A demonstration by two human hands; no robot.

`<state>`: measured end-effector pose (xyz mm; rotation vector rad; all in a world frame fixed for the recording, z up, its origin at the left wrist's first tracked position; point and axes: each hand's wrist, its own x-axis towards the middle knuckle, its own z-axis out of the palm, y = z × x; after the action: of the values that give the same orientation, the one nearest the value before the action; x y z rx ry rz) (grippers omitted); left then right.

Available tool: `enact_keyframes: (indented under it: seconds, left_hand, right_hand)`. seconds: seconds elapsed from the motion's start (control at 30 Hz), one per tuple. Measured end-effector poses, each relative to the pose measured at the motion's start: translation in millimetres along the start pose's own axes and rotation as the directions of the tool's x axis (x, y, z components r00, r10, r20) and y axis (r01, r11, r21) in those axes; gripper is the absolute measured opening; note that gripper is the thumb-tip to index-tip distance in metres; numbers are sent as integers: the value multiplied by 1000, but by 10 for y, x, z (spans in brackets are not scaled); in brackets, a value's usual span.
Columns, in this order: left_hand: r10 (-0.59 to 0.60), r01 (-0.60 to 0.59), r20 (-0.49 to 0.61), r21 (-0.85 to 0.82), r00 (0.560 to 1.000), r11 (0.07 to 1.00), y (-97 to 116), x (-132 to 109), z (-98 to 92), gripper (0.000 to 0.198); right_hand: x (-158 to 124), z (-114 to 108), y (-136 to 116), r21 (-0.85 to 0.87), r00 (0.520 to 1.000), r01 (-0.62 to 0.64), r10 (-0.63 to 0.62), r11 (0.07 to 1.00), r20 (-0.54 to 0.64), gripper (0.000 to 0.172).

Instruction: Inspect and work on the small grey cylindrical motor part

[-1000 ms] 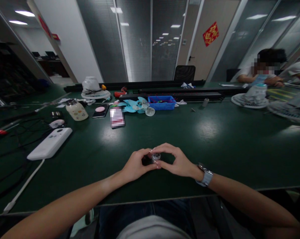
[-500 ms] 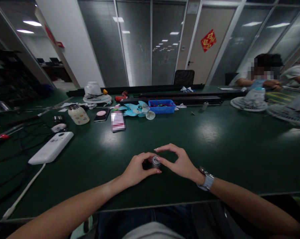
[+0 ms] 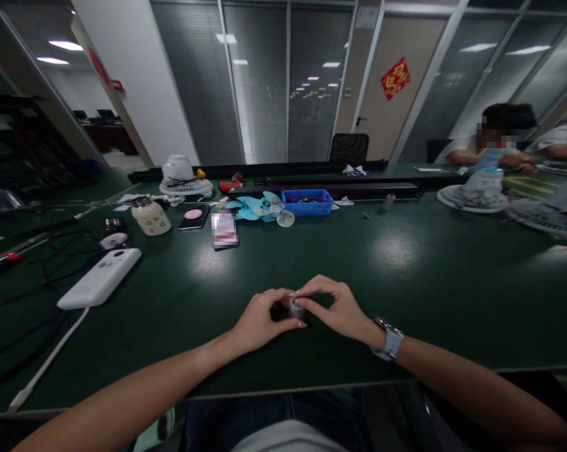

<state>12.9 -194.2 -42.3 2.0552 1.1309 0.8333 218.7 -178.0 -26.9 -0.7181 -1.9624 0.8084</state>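
Observation:
A small grey cylindrical motor [image 3: 296,309] stands near the front of the dark green table, its round top facing up. My left hand [image 3: 259,320] curls round it from the left, with fingers behind and thumb in front. From the right, my right hand [image 3: 342,311] reaches over the motor's top, thumb and index finger pinched together at its upper rim. Whether something tiny is between those fingertips is too small to tell. A watch [image 3: 389,339] with a pale strap is on my right wrist.
Along the back are a blue bin [image 3: 306,204], light blue fan blades [image 3: 257,207] and a second small grey cylinder [image 3: 389,201]. A white power bank [image 3: 99,279], cables and a bottle [image 3: 151,216] lie left. At the right a co-worker [image 3: 504,138] sits behind fan parts [image 3: 476,191].
My right index finger has come down, closing towards the thumb at the motor's top. My left hand keeps its hold. The view has shifted slightly.

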Motion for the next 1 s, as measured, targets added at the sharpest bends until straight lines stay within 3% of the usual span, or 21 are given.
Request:
enact_keyframes:
  seconds: [0.23,0.47,0.57,0.8,1.0]
  left_hand:
    - [-14,14,14,-3,1000,1000,-3,5,-8,46]
    - [-41,42,-18,13,999,999,-3,-14,-4,43]
    - [-59,60,-43,24,997,998,-1,-28,-14,40]
    - [-81,83,-52,39,995,996,8,4,-7,43]
    - [-64,67,-43,74,997,995,-38,35,40,39]
  right_hand:
    - [46,-120,96,1,987,-76,76,997,-139,13]
    - [70,-350,429,-98,985,-144,152,985,86,12]
    - [77,-363,487,-102,983,-146,156,984,100,11]
    - [92,-222,233,-33,991,-76,72,997,-111,8]
    - [49,-5,-38,-32,996,47,-49,998,-78,6]
